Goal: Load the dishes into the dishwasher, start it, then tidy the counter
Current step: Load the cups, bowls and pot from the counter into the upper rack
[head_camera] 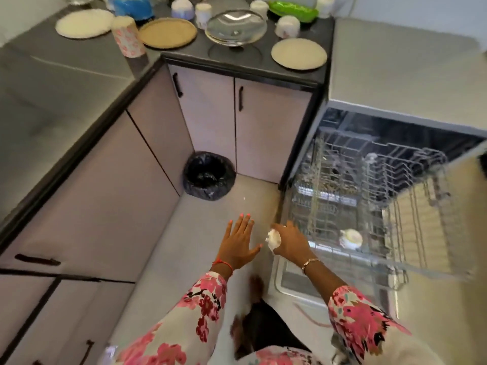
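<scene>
The dishwasher (342, 109) stands open at the right, its wire racks (411, 206) pulled out. A small white cup (350, 239) sits in the rack. My right hand (291, 242) hovers beside the rack's left edge and grips a crumpled white wad (274, 239). My left hand (238, 242) is spread flat with straight fingers over the floor, holding nothing. On the dark counter (184, 55) lie plates (299, 53), a tan plate (167, 32), a white plate (84, 23), a glass bowl (235, 27), a patterned cup (127, 36), several white cups and a green dish (292, 10).
A round bin lined with a black bag (209, 176) stands in the floor corner under the cabinets (208, 111). Cabinet fronts (92, 206) run along the left. The dishwasher door (297, 288) lies down low at the right of my feet.
</scene>
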`<state>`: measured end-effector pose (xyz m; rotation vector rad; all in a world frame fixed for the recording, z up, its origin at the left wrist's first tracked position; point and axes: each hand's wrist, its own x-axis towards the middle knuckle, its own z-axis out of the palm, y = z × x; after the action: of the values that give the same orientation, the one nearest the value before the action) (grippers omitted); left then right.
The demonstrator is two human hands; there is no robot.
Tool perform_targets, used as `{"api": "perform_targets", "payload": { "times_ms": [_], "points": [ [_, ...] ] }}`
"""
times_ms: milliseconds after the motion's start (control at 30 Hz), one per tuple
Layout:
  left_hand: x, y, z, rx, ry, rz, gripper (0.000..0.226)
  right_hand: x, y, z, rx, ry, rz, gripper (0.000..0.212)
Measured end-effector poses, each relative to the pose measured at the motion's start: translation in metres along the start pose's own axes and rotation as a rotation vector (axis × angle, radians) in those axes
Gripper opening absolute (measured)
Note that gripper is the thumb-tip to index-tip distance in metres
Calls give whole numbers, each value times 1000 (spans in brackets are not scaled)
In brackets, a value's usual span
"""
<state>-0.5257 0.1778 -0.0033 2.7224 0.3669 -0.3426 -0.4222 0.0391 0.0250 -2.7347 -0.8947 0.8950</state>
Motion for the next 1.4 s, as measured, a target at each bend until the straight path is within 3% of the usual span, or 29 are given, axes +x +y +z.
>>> {"api": "perform_targets", "payload": {
  "times_ms": [233,367,467,667,767,1000,1133,1400],
  "points": [
    [-7,75,23,24,-78,169,99,-59,76,11,155,100,136,69],
    [12,114,36,14,-102,243,77,-74,119,7,237,159,196,68],
    [36,142,46,26,-125,258,73,-77,155,-3,277,233,219,70],
    [95,198,62,20,-123,247,94,-57,243,-42,346,270,215,74],
    [127,213,66,35,-99,238,91,-36,283,-58,379,254,210,74],
    [194,209,57,152,-16,142,66,27,330,-75,346,214,218,75],
    [229,195,58,205,65,62,69,66,336,-64,354,164,223,76],
    [270,177,82,-168,97,-253,72,117,331,-26,318,133,214,75]
  ]
}}
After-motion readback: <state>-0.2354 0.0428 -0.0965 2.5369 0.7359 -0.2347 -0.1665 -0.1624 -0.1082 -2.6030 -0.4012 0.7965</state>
